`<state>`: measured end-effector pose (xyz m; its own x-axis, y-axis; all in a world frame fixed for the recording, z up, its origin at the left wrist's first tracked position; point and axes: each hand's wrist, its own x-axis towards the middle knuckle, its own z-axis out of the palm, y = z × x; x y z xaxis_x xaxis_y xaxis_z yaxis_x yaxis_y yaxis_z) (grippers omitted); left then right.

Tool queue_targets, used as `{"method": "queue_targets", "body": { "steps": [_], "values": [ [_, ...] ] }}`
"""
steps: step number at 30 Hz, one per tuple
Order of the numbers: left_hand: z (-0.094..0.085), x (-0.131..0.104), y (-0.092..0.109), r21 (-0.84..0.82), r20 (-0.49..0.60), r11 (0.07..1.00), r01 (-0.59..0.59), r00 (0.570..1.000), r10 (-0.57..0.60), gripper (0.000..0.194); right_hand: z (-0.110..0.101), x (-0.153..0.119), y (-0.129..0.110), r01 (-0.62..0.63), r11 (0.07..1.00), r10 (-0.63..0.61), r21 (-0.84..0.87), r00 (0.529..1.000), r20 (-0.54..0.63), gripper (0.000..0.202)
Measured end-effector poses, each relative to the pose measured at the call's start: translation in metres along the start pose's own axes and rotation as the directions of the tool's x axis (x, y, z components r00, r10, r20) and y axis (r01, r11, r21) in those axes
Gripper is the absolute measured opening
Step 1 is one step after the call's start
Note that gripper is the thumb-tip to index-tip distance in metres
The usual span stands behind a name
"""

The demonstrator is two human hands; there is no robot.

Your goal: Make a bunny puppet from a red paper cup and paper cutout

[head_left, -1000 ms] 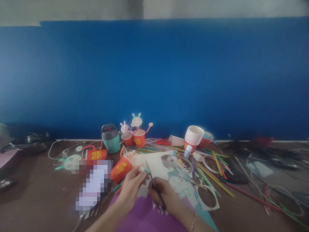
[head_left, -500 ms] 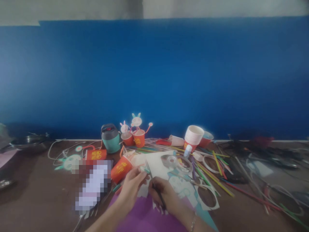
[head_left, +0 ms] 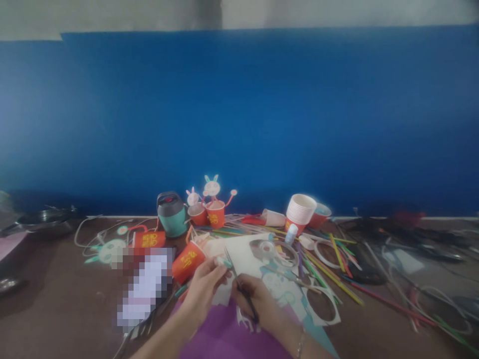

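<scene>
My left hand [head_left: 207, 283] pinches a small white-and-teal paper piece [head_left: 223, 261] between thumb and fingers. In my right hand [head_left: 258, 301] is a pair of scissors [head_left: 245, 294], with fingers wrapped round the dark handles. The blades point up and away, right beside the paper piece; whether they touch it I cannot tell. Beneath both hands lies a purple sheet [head_left: 224, 334], with white paper scraps [head_left: 245, 319] on it near my right hand. Just beyond my left hand, a red paper cup [head_left: 188, 262] lies tilted on its side.
Rabbit figures stand in red cups [head_left: 215, 215] at the back, beside a teal flask [head_left: 171, 217]. A stack of paper cups [head_left: 301, 209] stands right of centre. Coloured sticks [head_left: 333, 279], a roll of tape [head_left: 266, 248] and a cut-out paper ring [head_left: 333, 319] lie right. A blurred-out phone-like object [head_left: 144, 289] lies left.
My hands stay in nearly the same place. The scissors and the paper piece have shifted only very slightly.
</scene>
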<state>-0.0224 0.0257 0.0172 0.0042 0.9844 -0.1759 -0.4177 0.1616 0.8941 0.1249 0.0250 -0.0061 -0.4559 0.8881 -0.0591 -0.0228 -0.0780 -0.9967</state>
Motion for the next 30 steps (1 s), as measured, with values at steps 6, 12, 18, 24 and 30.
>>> {"method": "queue_targets", "body": {
  "steps": [6, 12, 18, 24, 30],
  "values": [
    [-0.002, 0.002, 0.002, 0.043, 0.008, 0.999, 0.006, 1.0, -0.006, 0.026, -0.001, 0.0, 0.003, -0.021, 1.0, 0.021, -0.012, 1.0, -0.001, 0.037],
    [-0.003, 0.002, 0.005, 0.052, 0.032, 0.998, 0.023, 0.999, -0.025, 0.025, -0.001, 0.001, 0.0, -0.024, 1.0, 0.024, -0.011, 1.0, 0.0, 0.036],
    [-0.004, 0.002, 0.007, 0.05, 0.034, 0.998, 0.036, 0.999, -0.037, 0.024, -0.002, 0.0, -0.001, -0.052, 0.998, 0.053, -0.023, 0.999, 0.009, 0.039],
    [-0.006, 0.005, 0.005, 0.05, 0.058, 0.998, 0.035, 0.998, -0.038, 0.023, -0.003, 0.001, 0.004, -0.064, 0.998, 0.064, 0.007, 0.998, 0.01, 0.039],
    [-0.008, 0.005, 0.005, 0.056, 0.068, 0.998, 0.036, 0.997, -0.039, 0.021, -0.005, 0.003, 0.01, -0.073, 0.997, 0.072, -0.017, 0.997, -0.014, 0.038]
  ]
}}
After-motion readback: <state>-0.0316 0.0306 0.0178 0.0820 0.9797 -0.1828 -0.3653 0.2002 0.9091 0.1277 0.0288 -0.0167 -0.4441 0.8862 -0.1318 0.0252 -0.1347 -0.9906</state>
